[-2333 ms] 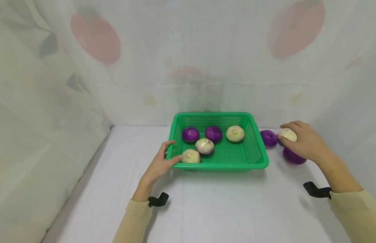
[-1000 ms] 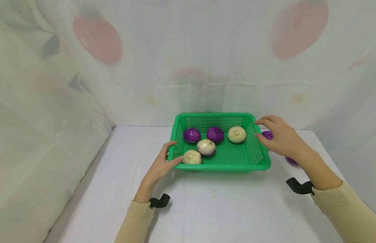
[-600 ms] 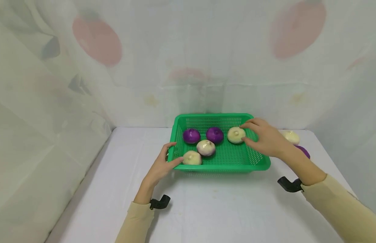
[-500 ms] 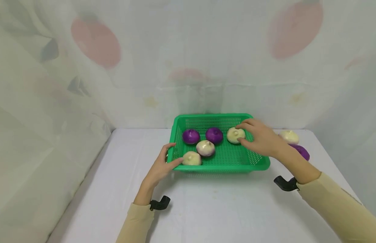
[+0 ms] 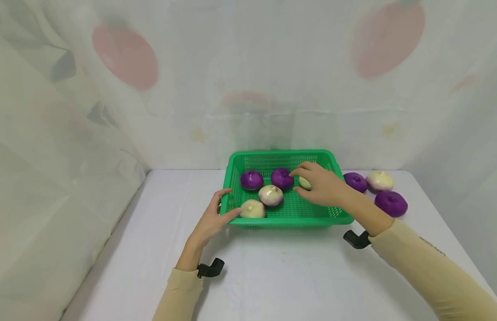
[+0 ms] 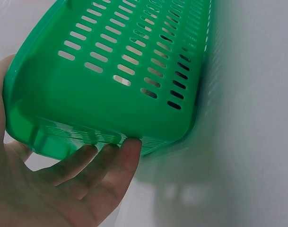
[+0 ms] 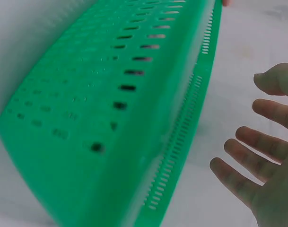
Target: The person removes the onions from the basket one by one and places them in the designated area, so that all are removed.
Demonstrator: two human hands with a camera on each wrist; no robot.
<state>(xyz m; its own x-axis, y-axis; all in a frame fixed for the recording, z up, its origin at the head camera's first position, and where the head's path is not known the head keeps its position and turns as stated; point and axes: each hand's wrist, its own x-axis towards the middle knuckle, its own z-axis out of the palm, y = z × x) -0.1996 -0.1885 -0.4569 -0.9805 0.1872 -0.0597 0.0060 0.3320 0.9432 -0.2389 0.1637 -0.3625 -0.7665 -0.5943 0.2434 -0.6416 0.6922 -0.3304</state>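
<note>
The green basket (image 5: 336, 213) is held at its near left corner by the left hand (image 5: 211, 220), whose fingers are curled around the rim and wall. The right hand (image 5: 318, 187) is seen inside the basket with its fingers spread and relaxed, nothing being held. A pale onion (image 5: 304, 183) lies just under its fingers, partly hidden; a purple onion (image 5: 281, 178) lies just beside the fingertips.

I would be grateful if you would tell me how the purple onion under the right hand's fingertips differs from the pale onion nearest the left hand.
The purple onion is deep violet; the pale onion is cream. The purple onion sits toward the back of the green basket; the pale onion lies at the front left corner. The right hand reaches over the purple onion; the left hand grips the basket's rim beside the pale onion, not the onion. Both lie stem-up inside the basket.
</note>
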